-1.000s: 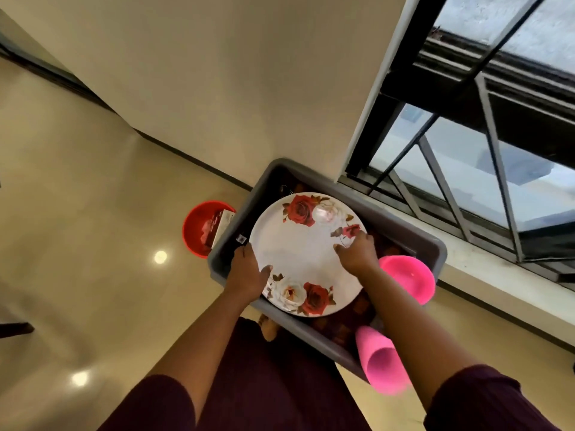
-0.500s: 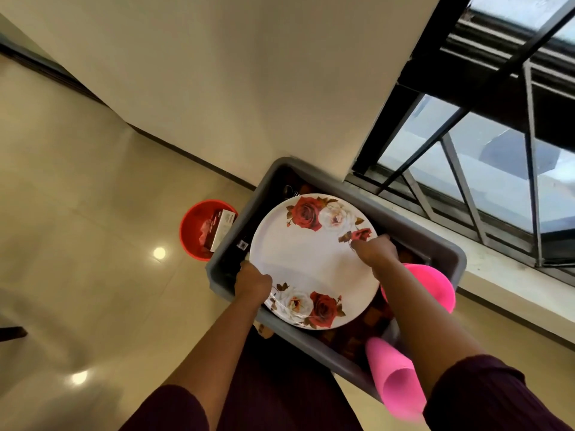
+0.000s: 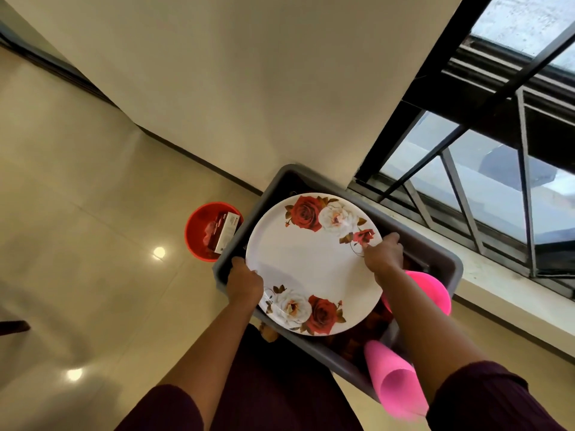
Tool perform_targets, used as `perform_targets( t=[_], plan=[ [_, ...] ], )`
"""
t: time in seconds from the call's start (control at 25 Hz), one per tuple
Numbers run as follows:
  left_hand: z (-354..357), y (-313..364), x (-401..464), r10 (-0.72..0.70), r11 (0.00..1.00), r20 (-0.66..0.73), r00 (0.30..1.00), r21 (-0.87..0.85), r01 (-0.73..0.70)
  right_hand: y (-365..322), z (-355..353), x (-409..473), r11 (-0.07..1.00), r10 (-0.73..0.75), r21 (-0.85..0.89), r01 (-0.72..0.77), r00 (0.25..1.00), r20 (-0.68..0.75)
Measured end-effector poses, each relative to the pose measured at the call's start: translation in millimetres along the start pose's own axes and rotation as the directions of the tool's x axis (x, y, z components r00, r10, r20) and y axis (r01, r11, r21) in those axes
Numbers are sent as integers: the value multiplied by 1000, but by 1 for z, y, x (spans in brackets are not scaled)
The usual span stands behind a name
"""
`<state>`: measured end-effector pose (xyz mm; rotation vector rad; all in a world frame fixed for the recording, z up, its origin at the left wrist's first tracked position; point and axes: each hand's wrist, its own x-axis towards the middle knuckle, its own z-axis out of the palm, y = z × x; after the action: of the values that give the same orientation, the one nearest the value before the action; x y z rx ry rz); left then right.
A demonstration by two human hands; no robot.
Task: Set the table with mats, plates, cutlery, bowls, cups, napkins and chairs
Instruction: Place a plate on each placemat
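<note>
A large white plate (image 3: 311, 265) with red and white roses is held above a grey plastic tub (image 3: 435, 259) on the floor. My left hand (image 3: 244, 283) grips the plate's left rim with curled fingers. My right hand (image 3: 382, 256) grips its right rim. Beside the tub's right side, partly behind my right arm, sits a pink bowl (image 3: 432, 290). A rolled pink mat (image 3: 395, 384) sticks out of the tub's near corner. The plate hides most of what else lies in the tub.
A red bucket (image 3: 199, 234) with a small box in it stands on the tiled floor left of the tub. A cream wall rises behind the tub. A barred window (image 3: 485, 181) with a low sill runs along the right.
The plate has risen toward me and looks larger. Both hands have slid from its face to grip opposite rims. The view has shifted slightly to the left.
</note>
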<state>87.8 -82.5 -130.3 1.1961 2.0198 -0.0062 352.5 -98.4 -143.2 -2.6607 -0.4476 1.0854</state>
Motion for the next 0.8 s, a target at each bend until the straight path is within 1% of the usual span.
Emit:
perform_targets(
  t=[0.12, 0.32, 0.4, 0.48, 0.52, 0.56, 0.64, 0.68, 0.76, 0.8],
  plan=[
    [-14, -8, -10, -39, 991, -5, 999, -128, 38, -10, -13, -19, 999, -31, 17, 30, 999, 18],
    [-54, -21, -56, -74, 965, 27, 997, -249, 78, -20, -46, -65, 992, -128, -4, 128, 992, 19],
    [-75, -27, -68, -113, 936, 97, 989, -322, 138, -21, -56, -88, 984, -176, 2, 176, 984, 24],
    [-96, -37, -82, -145, 873, 209, 967, -433, 225, -23, -64, -109, 970, -243, -3, 243, 970, 30],
    [-105, -43, -92, -147, 843, 243, 959, -475, 250, -22, -68, -119, 963, -268, -3, 268, 963, 28],
    [-113, -50, -102, -149, 823, 244, 958, -507, 258, -22, -68, -130, 955, -297, 0, 298, 954, 31],
    [-126, -64, -123, -164, 783, 197, 967, -571, 249, -26, -68, -152, 938, -346, -12, 347, 937, 53],
    [-131, -74, -137, -191, 747, 154, 969, -618, 245, -30, -67, -164, 920, -386, -36, 390, 919, 75],
    [-131, -96, -166, -252, 677, 55, 966, -704, 216, -36, -64, -185, 861, -490, -80, 502, 862, 132],
    [-128, -109, -183, -291, 645, 8, 957, -737, 203, -41, -62, -196, 817, -543, -117, 565, 822, 174]
  ],
)
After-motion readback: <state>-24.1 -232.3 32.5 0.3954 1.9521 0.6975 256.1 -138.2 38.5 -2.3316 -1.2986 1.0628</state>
